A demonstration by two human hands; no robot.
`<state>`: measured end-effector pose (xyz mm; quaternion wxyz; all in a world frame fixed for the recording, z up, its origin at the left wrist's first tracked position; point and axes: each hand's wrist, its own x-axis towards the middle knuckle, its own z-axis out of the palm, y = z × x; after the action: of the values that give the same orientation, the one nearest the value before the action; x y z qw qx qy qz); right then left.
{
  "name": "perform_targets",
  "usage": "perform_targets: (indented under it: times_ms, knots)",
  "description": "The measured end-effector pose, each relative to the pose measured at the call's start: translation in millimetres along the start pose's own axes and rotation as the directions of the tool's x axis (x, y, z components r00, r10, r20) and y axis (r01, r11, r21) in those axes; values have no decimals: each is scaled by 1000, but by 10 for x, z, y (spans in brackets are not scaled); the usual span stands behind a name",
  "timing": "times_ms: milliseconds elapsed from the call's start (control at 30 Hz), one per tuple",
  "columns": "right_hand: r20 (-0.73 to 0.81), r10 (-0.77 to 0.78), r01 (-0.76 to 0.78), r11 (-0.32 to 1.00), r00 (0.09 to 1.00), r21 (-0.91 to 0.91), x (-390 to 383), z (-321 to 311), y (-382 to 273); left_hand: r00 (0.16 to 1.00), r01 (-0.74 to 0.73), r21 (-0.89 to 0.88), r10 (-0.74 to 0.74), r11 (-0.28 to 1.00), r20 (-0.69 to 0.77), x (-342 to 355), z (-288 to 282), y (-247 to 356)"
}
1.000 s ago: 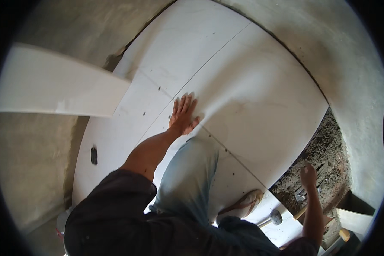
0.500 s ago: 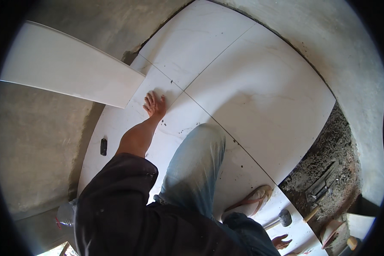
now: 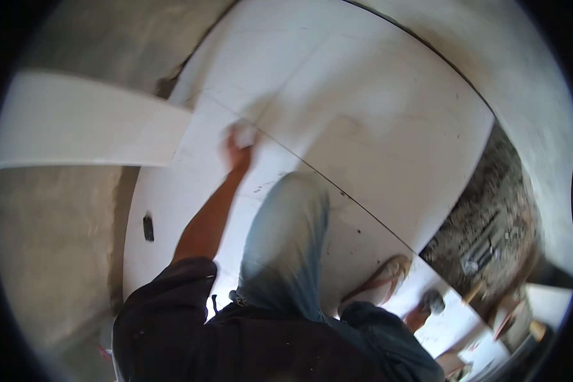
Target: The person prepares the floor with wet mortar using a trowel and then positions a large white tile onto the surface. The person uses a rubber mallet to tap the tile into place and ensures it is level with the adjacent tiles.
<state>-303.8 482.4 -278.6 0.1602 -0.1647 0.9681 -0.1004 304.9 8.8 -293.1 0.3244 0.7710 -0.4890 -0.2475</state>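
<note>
My left hand (image 3: 238,148) is above the white marbled floor tiles (image 3: 375,134), close to where their joints cross. It is blurred, but its thumb and fingers look apart, with nothing I can make out between them. At the lower right, my right hand (image 3: 416,318) is partly hidden behind my leg. Its fingers are at the handle of a mallet with a dark head (image 3: 433,302) and seem closed round it, just below the head. My bent knee (image 3: 293,210) in faded jeans is between the two hands.
A long white board or tile strip (image 3: 89,124) juts in at the left. A small black object (image 3: 148,228) lies near the left wall. My sandalled foot (image 3: 388,277) is beside a patch of rough dark ground (image 3: 490,210) with tools on it. Bare grey walls (image 3: 522,57) enclose the tiles.
My left hand has come off the tile toward the joint and is blurred. My right hand has moved up to the mallet's handle. The view has shifted slightly.
</note>
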Motion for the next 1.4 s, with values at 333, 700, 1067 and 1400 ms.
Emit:
perform_targets:
  times_ms: [333, 700, 1067, 1400]
  knots:
    - [-160, 250, -186, 925, 955, 331, 22, -259, -478, 998, -57, 465, 63, 884, 2, -348, 497, -486]
    - [24, 217, -152, 599, 976, 786, 25, -928, -1298, 661, -749, 539, 390, 385, 641, -860, 1764, 1432]
    - [257, 202, -319, 396, 945, 861, 340, -1390, -1345, -24, -4, -587, 587, 809, 809, -3746, 2988, 3199]
    - [476, -17, -370, 604, 879, 706, 408, -1015, -2022, -93, -966, -205, 534, 155, 840, -2542, 3313, 3291]
